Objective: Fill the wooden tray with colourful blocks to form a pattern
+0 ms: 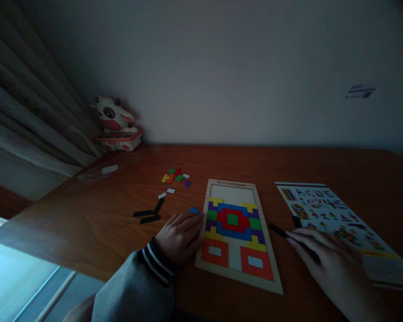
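Observation:
My right hand [325, 257] is to the right of a wooden puzzle board [240, 273], its thumb and fingertips pinching the end of a thin black strip [278, 230]. A second black piece [296, 222] shows just behind its fingers, beside a printed pattern sheet [342, 230]. My left hand [179, 237], in a grey sleeve with a striped cuff, lies with fingers stretched out against the board's left edge. A blue piece [194, 210] peeks out beyond its fingertips. Red, blue, yellow, purple and green blocks [233, 219] form a symmetric pattern inside the frame.
Left of the board lie several black strips [150, 219], two white pieces [170, 191] and a cluster of coloured pieces [176, 176]. A cow-shaped toy [117, 125] stands in the back left corner by the curtain [30, 98]. A wall closes off the wooden table's [97, 232] far side.

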The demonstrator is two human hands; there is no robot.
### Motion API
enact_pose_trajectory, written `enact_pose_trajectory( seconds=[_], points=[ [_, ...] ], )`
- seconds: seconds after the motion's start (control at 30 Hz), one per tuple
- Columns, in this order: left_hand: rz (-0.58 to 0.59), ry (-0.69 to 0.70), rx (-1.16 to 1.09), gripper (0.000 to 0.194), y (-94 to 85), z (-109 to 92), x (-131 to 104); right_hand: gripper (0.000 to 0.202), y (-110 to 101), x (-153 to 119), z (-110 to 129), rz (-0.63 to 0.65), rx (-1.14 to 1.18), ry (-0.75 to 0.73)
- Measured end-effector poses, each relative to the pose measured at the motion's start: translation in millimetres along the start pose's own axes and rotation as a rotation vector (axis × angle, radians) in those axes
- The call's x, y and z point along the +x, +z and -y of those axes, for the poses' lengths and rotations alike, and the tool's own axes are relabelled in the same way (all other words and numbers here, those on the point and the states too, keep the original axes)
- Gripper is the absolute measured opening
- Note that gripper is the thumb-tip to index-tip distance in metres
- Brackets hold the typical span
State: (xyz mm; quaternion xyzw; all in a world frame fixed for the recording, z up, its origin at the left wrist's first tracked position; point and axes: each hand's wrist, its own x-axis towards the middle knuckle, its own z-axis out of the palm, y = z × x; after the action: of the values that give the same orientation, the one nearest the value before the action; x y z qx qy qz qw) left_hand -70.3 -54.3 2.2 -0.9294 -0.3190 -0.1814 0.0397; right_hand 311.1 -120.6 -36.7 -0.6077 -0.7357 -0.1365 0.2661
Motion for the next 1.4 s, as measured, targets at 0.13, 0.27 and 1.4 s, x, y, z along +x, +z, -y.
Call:
enact_pose_trajectory(
  seconds=[0.13,0.27,1.4],
  points=[
    [-0.046,0.025,-0.026,0.04,-0.3,-1,-6,0.055,-3,-2,1,0.025,0.045,0.016],
    [-0.034,0.031,-0.046,0.04,-0.5,-1,-11,0.051,-5,-3,0,0.033,0.074,0.034],
    [0.006,0.074,-0.14,0.088,0.7,1,-13,0.035,-13,-3,5,0.061,0.08,-0.04]
  ],
)
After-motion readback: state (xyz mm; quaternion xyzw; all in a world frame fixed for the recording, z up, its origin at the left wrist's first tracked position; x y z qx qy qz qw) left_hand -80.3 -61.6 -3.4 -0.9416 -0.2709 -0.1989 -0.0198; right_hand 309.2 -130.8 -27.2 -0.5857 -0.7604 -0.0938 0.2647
